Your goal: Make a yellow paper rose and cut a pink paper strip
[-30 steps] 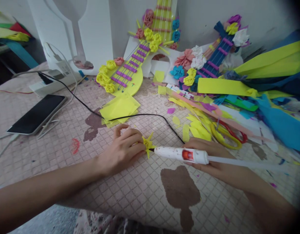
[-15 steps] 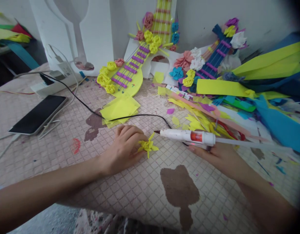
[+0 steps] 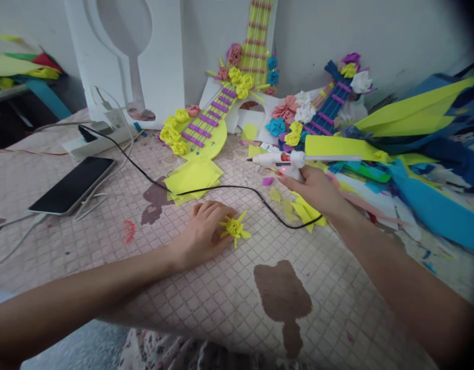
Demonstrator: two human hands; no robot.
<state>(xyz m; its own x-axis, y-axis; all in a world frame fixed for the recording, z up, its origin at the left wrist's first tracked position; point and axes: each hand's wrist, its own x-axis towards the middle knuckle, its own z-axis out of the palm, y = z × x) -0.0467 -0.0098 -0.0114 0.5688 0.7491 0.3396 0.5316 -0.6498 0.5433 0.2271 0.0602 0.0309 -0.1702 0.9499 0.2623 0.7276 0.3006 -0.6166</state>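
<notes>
A small yellow paper flower [image 3: 235, 228] with pointed petals sits at the fingertips of my left hand [image 3: 206, 231], which is closed on its left side. My right hand [image 3: 316, 189] grips a white hot glue gun [image 3: 277, 159], its dark nozzle pointing left and a pale glue stick jutting out behind. A red light glows on the gun. The gun is held farther back on the table than the flower, apart from it. Its black cord [image 3: 237, 187] runs left across a stack of yellow paper squares [image 3: 194, 177].
A phone [image 3: 73, 185] and a white power strip [image 3: 100, 141] with cables lie at the left. Guitar-shaped paper crafts with flowers [image 3: 210, 128] lean at the back. Yellow and blue paper strips [image 3: 433, 190] and scraps crowd the right. The tablecloth [image 3: 175, 313] has worn brown patches.
My right hand has carried the glue gun away from the flower, toward the back of the table. My left hand stays at the flower. The view has shifted slightly.
</notes>
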